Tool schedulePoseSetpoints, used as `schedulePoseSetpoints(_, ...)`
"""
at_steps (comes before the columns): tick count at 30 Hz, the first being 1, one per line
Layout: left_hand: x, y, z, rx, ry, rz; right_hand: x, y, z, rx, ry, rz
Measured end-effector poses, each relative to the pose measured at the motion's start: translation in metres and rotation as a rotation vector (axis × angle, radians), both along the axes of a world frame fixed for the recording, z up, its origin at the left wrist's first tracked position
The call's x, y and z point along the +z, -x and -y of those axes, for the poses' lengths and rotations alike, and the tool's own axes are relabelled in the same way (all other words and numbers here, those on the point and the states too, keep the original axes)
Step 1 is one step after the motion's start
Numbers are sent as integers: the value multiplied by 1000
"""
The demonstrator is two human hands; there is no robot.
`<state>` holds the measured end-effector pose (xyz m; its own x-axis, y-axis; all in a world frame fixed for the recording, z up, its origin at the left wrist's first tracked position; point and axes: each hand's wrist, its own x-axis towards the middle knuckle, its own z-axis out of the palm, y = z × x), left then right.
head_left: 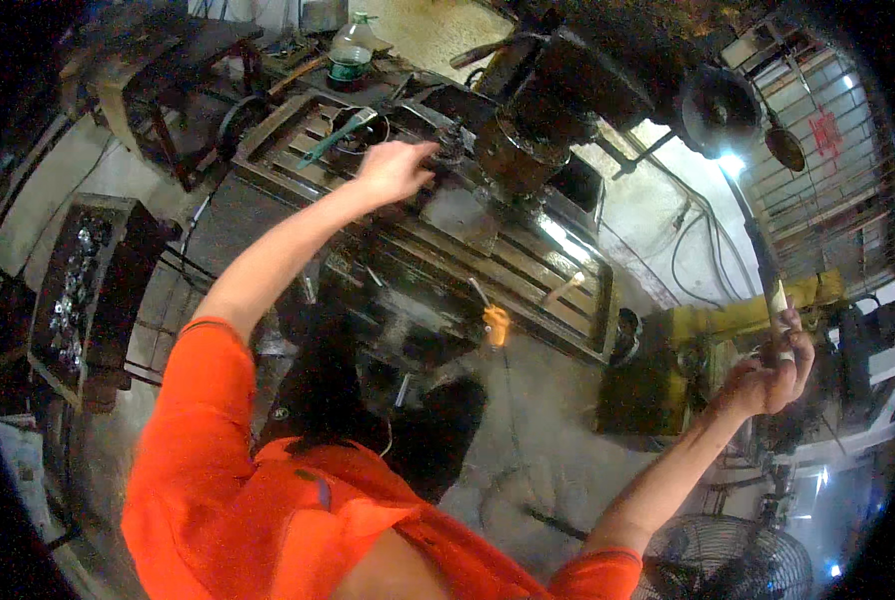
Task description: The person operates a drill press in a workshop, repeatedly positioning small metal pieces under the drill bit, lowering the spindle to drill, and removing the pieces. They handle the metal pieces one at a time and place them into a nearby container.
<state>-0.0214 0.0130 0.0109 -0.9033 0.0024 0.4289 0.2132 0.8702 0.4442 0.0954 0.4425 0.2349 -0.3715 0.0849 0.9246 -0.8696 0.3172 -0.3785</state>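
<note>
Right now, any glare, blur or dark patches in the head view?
Head view: harsh glare at the bright spot, upper right; pale streak by the bench; left hand and right hand look soft; grain in dark areas; fisheye bending, black rim.

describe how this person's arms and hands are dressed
The left sleeve and right sleeve are bright orange-red, ending around the elbows. The left hand and right hand are gloveless; no watch shows.
</note>
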Motion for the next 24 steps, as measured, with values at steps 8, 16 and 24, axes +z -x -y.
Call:
schedulePoseSetpoints(8, 3, -51, 104, 270, 380, 33, -2, 11, -5, 102, -13, -93)
schedulePoseSetpoints(16, 8, -61, 98, 123, -442, 55, 0, 10, -7, 131, 46, -74)
schedulePoseSetpoints(24, -16, -39, -8, -158, -588, 137, -3, 11, -9, 116, 49, -89)
